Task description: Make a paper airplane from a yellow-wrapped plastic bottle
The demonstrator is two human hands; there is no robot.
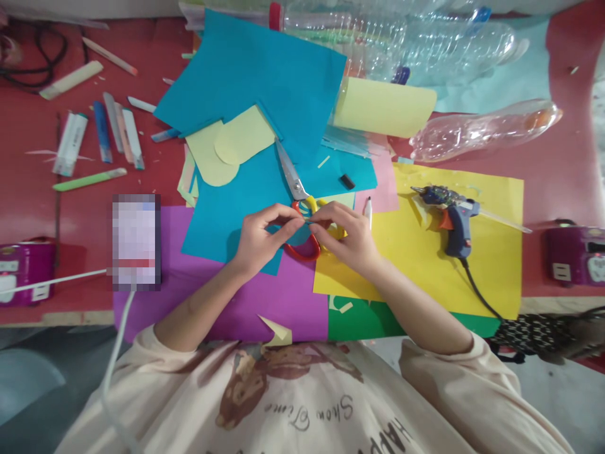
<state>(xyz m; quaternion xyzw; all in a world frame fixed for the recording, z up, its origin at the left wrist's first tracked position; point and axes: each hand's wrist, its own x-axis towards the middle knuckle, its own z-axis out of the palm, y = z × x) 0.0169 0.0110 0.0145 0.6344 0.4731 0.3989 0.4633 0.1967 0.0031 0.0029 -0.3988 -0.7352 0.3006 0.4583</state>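
Observation:
My left hand [265, 236] and my right hand [348, 236] meet fingertip to fingertip, each with thumb and forefinger pinched. What they pinch is tiny and mostly hidden; I cannot make it out. Below and behind the fingers lie scissors with red and yellow handles [307, 251], their blades [289, 169] pointing away over blue paper [227, 221]. Just beyond my right hand are a white pen [368, 213] and a small black cap [347, 181]. Pale yellow paper pieces [250, 135], one of them a circle, rest on the blue sheets.
A hot glue gun [456, 221] lies on yellow paper [496, 252] at right. Clear plastic bottles [482, 129] are at the back. A phone [136, 243] with a white cable sits on purple paper [184, 277]. Several markers [101, 131] are scattered at left.

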